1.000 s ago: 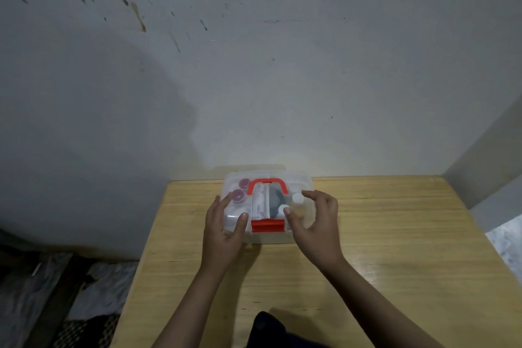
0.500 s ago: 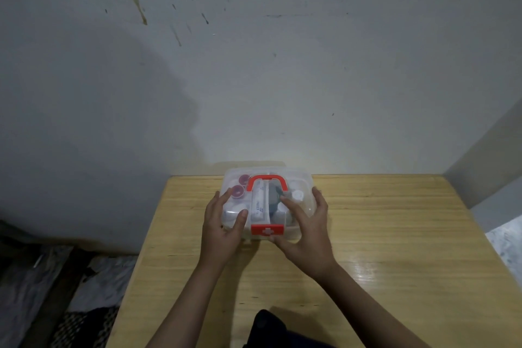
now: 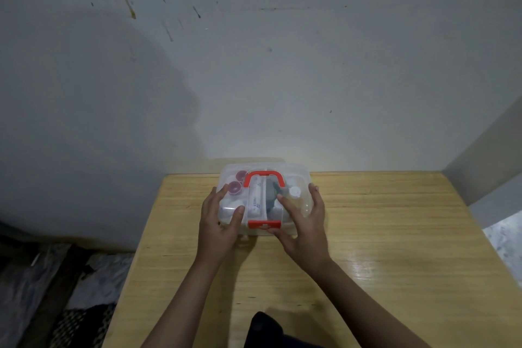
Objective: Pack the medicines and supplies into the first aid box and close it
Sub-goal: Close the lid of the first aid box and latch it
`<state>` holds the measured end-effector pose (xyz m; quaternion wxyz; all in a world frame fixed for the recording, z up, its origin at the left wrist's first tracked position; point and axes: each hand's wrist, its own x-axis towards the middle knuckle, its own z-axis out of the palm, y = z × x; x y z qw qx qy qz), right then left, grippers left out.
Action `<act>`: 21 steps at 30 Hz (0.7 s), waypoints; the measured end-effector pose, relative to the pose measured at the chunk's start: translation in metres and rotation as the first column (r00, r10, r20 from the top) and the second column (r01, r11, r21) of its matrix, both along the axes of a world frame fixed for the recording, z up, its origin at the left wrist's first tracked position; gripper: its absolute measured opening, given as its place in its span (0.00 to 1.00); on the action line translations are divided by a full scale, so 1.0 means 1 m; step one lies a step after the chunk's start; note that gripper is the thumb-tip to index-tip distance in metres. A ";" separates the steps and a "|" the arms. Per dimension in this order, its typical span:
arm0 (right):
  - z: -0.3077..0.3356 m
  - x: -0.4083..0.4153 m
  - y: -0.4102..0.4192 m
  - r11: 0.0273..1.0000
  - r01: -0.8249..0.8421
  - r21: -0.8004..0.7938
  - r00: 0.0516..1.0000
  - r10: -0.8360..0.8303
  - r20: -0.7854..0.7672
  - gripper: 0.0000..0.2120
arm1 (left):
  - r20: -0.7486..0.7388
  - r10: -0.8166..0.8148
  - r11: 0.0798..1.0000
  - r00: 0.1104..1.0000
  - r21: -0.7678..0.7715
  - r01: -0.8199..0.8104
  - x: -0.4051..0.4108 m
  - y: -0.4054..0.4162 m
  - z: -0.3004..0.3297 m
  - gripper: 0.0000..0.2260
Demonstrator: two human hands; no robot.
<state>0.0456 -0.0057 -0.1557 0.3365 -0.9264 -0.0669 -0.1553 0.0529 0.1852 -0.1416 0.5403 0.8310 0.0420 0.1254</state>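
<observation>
Your left hand point(image 3: 219, 220) and right hand point(image 3: 303, 222) lie flat on the lid of the first aid box point(image 3: 299, 178), fingers point(image 3: 285, 203) spread wide and pressing, gripping nothing. The clear box sits shut at the bench's point(image 3: 395, 234) far edge, its red latch point(image 3: 264, 224) nearest you. Behind that lie the red handle point(image 3: 264, 175) and, inside, bottles with red caps point(image 3: 235, 186).

Wall point(image 3: 282, 65): pale, plastered, dark spatter marks at upper left, large shadow across left half. Table point(image 3: 395, 234): light wood, glossy, far edge against wall. Floor point(image 3: 42, 291): dim, cluttered, beyond the table's left edge.
</observation>
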 end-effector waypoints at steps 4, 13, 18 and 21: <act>0.006 0.021 -0.003 0.999 -0.016 0.038 1.000 0.017 -0.021 0.33 | 0.000 0.004 1.000 1.000 0.004 -0.004 0.018 -0.004 0.009 0.23; 0.006 0.041 -0.003 1.000 0.012 -0.015 0.999 -0.013 -0.038 0.34 | -0.060 -0.013 0.999 0.998 0.042 0.016 0.038 -0.006 0.015 0.21; 0.034 0.023 -0.005 0.998 -0.018 0.062 1.000 0.017 0.019 0.40 | -0.116 0.044 0.994 0.992 0.107 -0.032 0.028 -0.014 0.031 0.28; 0.103 0.010 -0.019 0.950 0.045 0.308 0.950 -0.136 0.281 0.31 | -0.021 0.122 0.989 0.992 0.085 -0.120 0.016 -0.019 0.050 0.31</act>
